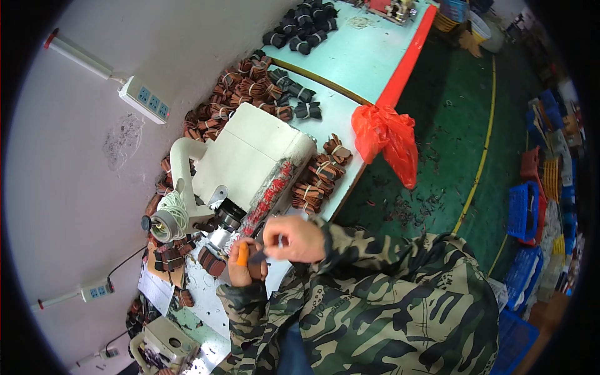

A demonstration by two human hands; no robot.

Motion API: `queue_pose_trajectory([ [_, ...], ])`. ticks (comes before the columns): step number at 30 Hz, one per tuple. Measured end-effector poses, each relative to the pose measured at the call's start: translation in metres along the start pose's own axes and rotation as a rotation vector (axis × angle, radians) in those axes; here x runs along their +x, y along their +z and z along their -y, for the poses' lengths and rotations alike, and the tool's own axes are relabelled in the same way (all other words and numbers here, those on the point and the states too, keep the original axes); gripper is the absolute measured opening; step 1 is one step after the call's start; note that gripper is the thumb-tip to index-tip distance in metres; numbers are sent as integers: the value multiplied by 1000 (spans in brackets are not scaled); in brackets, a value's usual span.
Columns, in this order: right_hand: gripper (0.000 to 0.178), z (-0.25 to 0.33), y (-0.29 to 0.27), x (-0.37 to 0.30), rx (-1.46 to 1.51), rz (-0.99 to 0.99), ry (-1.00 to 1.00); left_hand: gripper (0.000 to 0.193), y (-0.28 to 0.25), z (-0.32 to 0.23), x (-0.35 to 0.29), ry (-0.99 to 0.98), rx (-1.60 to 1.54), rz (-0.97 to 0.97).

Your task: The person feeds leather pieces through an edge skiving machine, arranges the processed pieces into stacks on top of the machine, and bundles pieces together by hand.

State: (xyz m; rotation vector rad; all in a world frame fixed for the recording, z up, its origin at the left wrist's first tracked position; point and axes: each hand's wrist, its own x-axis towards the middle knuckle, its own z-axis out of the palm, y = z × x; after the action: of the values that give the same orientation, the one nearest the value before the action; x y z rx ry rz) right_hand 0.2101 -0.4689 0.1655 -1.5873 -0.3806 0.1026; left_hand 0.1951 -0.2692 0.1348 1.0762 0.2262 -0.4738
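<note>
My left hand (242, 267), with an orange cover on one finger, is curled in front of a white bench machine (256, 147). A small dark flat piece (256, 256) is gripped in it; its exact kind is too small to make out. Close against it, my right hand (295, 239) is closed, thumb and forefinger bent in a ring near the piece's edge. What the right fingertips pinch, if anything, is hidden. Just left of my hands lies a tied bundle of brown strips (211, 261), beside the machine's metal working parts (225, 228).
Brown tied bundles (309, 194) lie right of the machine, more behind it; black bundles (300, 28) sit farther back. A red plastic bag (384, 140) hangs at the table edge. A lamp arm (181, 165) rises left. Blue crates (524, 209) stand across the green floor (431, 156).
</note>
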Motion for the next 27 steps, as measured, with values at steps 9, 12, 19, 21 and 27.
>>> queue_pose_trajectory([
  [9, 15, -20, -41, 35, -446, -137, -392, 24, 60, 0, 90, 140, 64, -101],
  [12, 19, -10, -54, 44, -136, -129, -174, 26, 53, -12, 97, 221, 5, -267],
  [19, 33, -35, -70, 74, 682, 240, 525, 39, 106, -35, 121, 459, 408, -292],
  [21, 30, -36, -80, 85, 708, 345, 623, 46, 101, -38, 122, 388, 398, -314],
  [27, 39, -43, -93, 116, -644, 71, 25, 82, 72, -25, 125, 433, 696, -335],
])
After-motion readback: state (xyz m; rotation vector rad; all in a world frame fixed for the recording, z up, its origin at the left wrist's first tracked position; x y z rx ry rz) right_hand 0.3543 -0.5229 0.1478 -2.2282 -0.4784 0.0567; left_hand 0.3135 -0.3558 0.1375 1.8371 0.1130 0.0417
